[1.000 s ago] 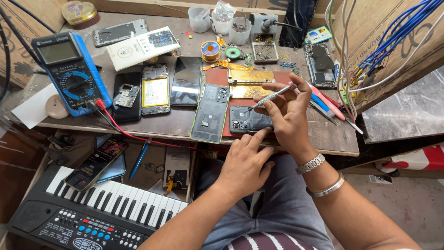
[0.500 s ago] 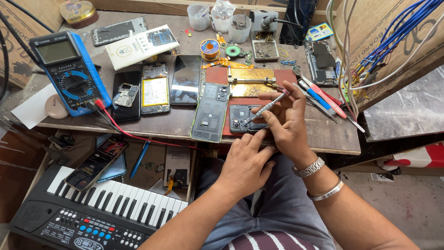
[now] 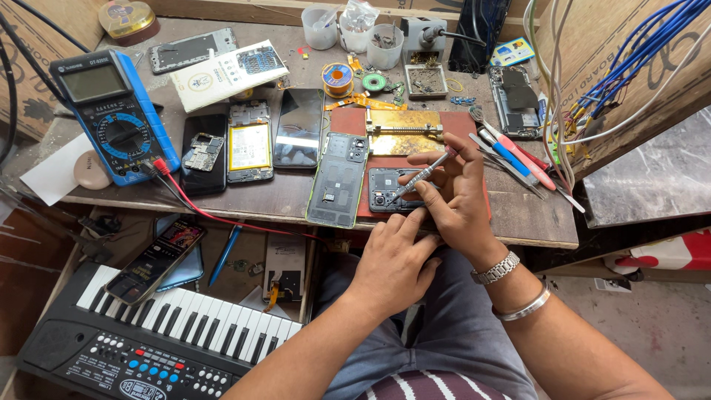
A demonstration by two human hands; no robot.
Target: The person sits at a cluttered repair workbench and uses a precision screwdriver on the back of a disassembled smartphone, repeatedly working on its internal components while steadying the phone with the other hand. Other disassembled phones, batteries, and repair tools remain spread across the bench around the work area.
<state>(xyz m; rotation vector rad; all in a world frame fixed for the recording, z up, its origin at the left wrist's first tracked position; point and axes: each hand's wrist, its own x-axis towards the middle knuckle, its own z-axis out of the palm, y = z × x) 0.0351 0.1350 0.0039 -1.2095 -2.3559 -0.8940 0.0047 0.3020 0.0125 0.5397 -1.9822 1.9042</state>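
A worn wooden workbench [image 3: 296, 194] with a grey, scratched top fills the middle of the view. Below its front edge there is an open shelf [image 3: 244, 255] in shadow. Brown cardboard panels [image 3: 44, 44] stand at the left side and also at the right, behind a bundle of blue and white cables [image 3: 637, 59]. A grey stone slab [image 3: 652, 174] lies to the right of the bench. The floor [image 3: 659, 326] is pale grey concrete with small stains. The light is even and soft, like daylight.
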